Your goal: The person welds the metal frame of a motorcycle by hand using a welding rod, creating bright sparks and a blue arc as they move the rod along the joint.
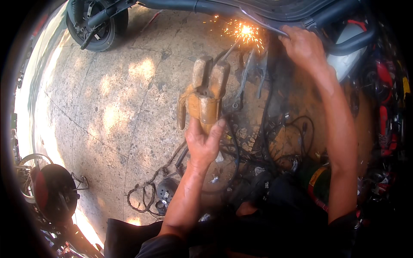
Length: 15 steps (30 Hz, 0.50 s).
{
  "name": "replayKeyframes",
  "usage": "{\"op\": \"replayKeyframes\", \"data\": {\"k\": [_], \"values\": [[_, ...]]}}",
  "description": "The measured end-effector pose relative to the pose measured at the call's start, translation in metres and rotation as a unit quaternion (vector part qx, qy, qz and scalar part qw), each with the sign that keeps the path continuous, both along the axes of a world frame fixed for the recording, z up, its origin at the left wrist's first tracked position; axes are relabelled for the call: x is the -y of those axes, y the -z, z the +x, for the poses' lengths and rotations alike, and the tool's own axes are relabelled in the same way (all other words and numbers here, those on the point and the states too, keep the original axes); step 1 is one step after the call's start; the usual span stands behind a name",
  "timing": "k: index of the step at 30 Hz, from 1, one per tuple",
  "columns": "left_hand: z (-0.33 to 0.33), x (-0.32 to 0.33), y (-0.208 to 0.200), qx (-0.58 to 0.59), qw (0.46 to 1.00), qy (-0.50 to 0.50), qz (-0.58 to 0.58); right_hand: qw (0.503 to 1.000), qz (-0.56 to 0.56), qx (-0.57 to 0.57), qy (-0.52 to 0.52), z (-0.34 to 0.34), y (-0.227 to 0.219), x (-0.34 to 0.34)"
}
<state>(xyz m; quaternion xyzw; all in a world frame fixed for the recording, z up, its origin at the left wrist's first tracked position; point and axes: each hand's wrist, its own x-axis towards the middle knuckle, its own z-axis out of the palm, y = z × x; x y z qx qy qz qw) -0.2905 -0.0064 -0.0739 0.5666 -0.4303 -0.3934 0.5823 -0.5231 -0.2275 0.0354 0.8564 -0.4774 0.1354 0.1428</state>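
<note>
My left hand (pixel 200 144) is wrapped round a worn, yellowish-brown welding electrode holder (pixel 206 105). From its jaws a thin welding rod (pixel 229 51) slants up to a bright burst of sparks (pixel 246 31). The rod's tip is lost in the glare, just below a dark tubular vehicle frame (pixel 180 5). To the right, my right hand (pixel 303 46) grips one end of a slim silvery metal bar (pixel 263 23). That bar slopes up and left along the frame's lower side, above the sparks. Whether it touches the frame, I cannot tell.
A small black wheel (pixel 103 26) stands at the upper left. On the stained concrete floor (pixel 99 99) lie long-handled metal tools (pixel 245 79) and tangled black cables (pixel 262 157). Wheeled things (pixel 53 193) crowd the lower left; red parts (pixel 385 124) line the right.
</note>
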Motion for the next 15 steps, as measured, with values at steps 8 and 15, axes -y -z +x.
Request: {"op": "replayKeyframes", "data": {"k": [8, 15], "values": [[-0.001, -0.001, -0.002, 0.037, 0.999, 0.003, -0.003, 1.0, 0.008, -0.004, 0.003, 0.0, -0.004, -0.002], [-0.01, 0.003, -0.011, -0.079, 0.997, -0.007, -0.017, 1.0, -0.011, -0.004, -0.012, -0.001, 0.0, 0.003]]}}
